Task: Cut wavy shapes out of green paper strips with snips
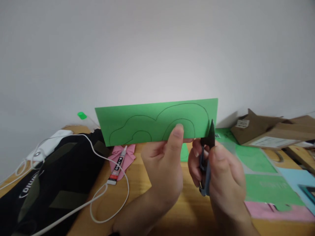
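A sheet of green card (118, 121) is held up in front of me, drawn with dark curved outlines of nested arches. My left hand (167, 164) pinches its lower edge, thumb on the near face and fingers behind. My right hand (223, 173) grips a pair of scissors (206, 167) with dark blades and blue-grey handles. The blades point upward at the card's lower right, by the end of the large outer curve. Whether they have cut into the card there, I cannot tell.
On the wooden table lie a glue tube (118, 167) on a pink paper bow (131, 156), a looped white cable (128, 193) and a black bag (61, 177) at left. Green sheets (268, 188), pink paper (295, 212) and a torn cardboard package (270, 131) occupy the right.
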Available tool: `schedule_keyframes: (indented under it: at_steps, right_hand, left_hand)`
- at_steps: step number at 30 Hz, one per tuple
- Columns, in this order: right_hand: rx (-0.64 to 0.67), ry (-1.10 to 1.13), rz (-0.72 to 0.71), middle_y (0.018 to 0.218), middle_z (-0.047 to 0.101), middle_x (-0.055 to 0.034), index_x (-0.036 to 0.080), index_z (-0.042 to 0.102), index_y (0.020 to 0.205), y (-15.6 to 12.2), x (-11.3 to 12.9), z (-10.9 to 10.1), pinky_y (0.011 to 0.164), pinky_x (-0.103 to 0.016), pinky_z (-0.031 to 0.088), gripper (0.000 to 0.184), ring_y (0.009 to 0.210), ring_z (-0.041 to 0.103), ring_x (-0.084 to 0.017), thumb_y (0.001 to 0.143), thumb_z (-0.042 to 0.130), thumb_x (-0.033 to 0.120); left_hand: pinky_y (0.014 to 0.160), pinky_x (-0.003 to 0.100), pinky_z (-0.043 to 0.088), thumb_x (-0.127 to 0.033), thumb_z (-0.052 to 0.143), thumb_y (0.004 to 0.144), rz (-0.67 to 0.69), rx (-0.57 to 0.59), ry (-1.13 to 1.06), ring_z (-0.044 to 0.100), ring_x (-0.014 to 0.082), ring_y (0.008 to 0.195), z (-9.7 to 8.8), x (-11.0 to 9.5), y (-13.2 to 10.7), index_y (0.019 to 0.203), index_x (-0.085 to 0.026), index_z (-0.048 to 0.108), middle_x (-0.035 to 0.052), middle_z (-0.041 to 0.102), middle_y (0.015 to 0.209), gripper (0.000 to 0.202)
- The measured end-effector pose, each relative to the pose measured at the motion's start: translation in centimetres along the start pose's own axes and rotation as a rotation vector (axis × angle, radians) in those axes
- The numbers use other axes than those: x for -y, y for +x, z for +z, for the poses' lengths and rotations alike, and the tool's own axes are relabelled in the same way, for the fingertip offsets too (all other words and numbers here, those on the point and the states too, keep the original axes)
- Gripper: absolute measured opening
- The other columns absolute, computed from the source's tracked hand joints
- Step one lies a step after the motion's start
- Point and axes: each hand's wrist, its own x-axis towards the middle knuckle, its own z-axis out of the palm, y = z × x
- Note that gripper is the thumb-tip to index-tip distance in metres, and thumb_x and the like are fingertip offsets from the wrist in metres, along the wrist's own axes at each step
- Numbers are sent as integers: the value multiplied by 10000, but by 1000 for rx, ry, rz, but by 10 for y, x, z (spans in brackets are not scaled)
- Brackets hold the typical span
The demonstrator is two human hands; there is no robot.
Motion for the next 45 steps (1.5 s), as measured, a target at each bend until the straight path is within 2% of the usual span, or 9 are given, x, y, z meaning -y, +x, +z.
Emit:
schedule_keyframes:
  at_steps: [5,9,13,17,22,31,36,40,45]
  right_hand:
    - [-25,-7,-21,530,480,52,216,547,763,2,-3,1,357,-198,287,382,412,385,-83,990,505,519]
    - [-226,94,-45,520,536,49,225,581,836,12,-4,5,389,-214,376,366,423,455,-110,972,510,557]
    - [-404,220,-95,530,487,59,235,607,804,20,2,1,409,-243,421,435,447,440,-120,864,592,666]
    - [-428,170,-60,511,392,91,237,657,808,16,6,-6,347,-200,268,265,397,314,-76,795,779,471]
    - [-505,73,-107,470,427,92,216,563,644,11,4,-9,338,-188,288,332,377,345,-60,810,803,374]
    - [-496,-76,-128,449,471,68,211,495,568,11,-1,-11,360,-235,285,421,381,397,-75,863,765,343]
    - [-482,-77,-158,497,435,76,204,490,588,9,-2,-9,370,-227,267,404,414,347,-63,853,777,308]
    - [-482,-88,-194,580,468,63,203,586,654,8,-5,-6,377,-224,292,289,454,329,-66,839,789,293]
    - [-447,-72,-181,591,498,45,223,682,719,7,-3,-1,365,-234,276,173,441,330,-78,847,778,288]
  left_hand:
    - [666,241,556,-321,800,796,73,-47,32,660,94,634,-3,1,3,686,-238,761,-44,733,691,143]
    - [612,234,519,-302,791,798,26,-84,70,620,93,575,-6,-4,12,676,-211,750,-48,665,577,157]
    - [569,254,492,-326,778,806,-66,44,134,594,106,546,-10,-2,17,623,-195,725,-28,639,555,231]
    - [440,263,369,-415,778,798,-79,166,258,460,95,436,-11,5,11,509,-215,674,-41,484,431,367]
    - [451,270,357,-412,736,841,-38,246,340,369,81,400,-7,10,2,443,-215,586,-52,398,405,469]
    - [495,257,443,-378,737,851,-25,265,266,552,117,503,-8,18,2,570,-228,704,-18,624,532,320]
    - [484,239,440,-458,695,871,-5,136,142,577,113,491,-2,12,7,486,-212,608,-28,579,469,465]
    - [396,227,369,-456,738,828,8,48,135,514,98,420,2,6,8,472,-196,556,-33,538,435,477]
    - [409,269,362,-431,719,855,-40,148,184,468,101,408,-3,10,4,463,-205,547,-28,514,428,484]
